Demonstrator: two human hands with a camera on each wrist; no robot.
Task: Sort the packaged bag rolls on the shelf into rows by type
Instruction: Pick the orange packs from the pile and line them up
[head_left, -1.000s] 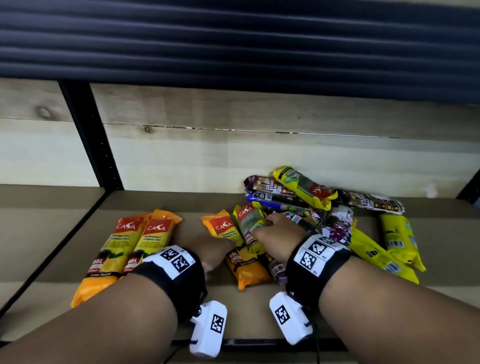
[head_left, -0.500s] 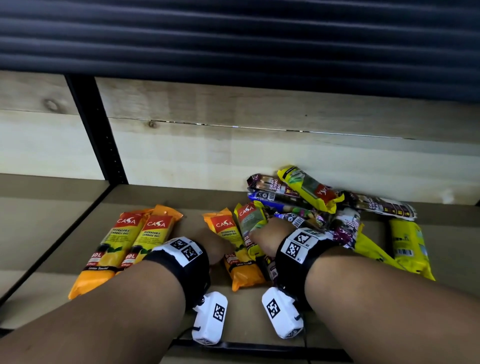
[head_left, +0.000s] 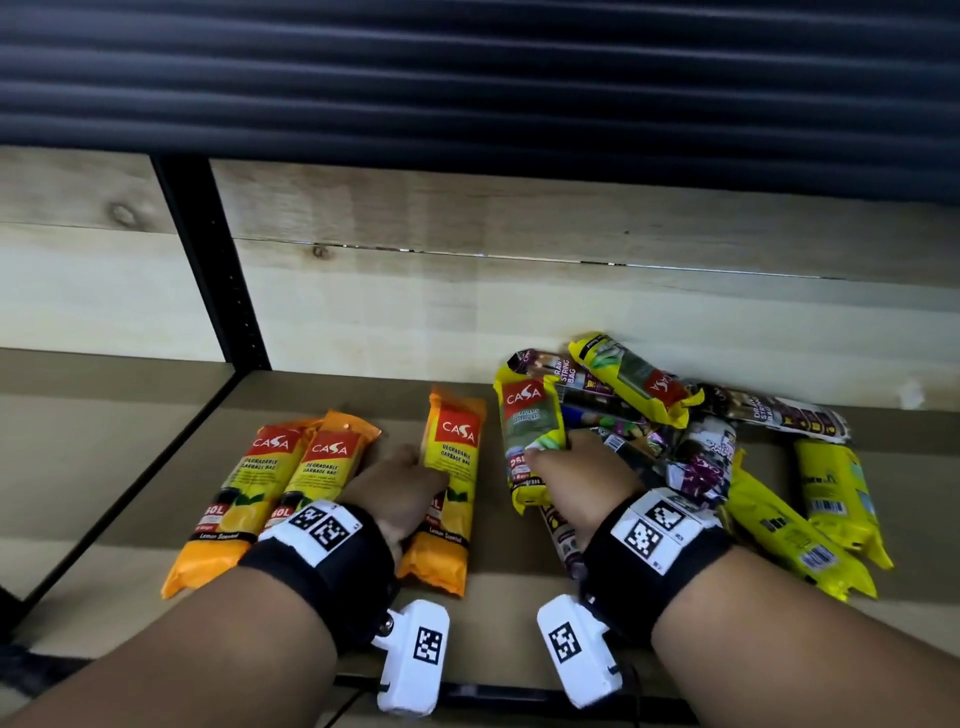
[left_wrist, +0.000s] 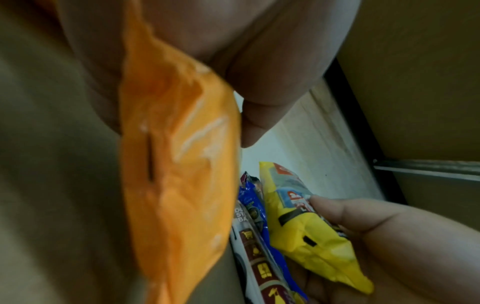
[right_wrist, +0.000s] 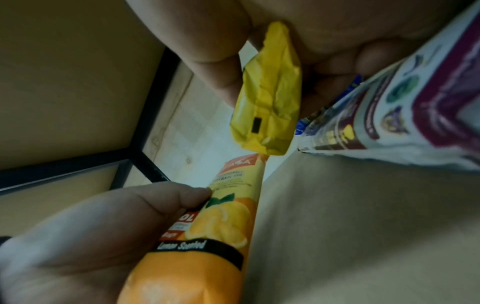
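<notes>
Head view: on the shelf (head_left: 519, 597), the left hand (head_left: 397, 493) gripped an orange pack (head_left: 449, 488) beside two alike; the right hand (head_left: 576, 483) clutched a yellow pack (head_left: 530, 431).
Left wrist: fingers curled round orange (left_wrist: 179, 185).
Right wrist: thumb and fingers pinched yellow (right_wrist: 270, 92).

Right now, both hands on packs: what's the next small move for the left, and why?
Probably slide the orange lemon pack left, against the two matching orange packs already lying side by side. The left hand grips it, and a gap of bare shelf separates it from that row. The right hand holds a yellow pack of another type, which should wait.
</notes>
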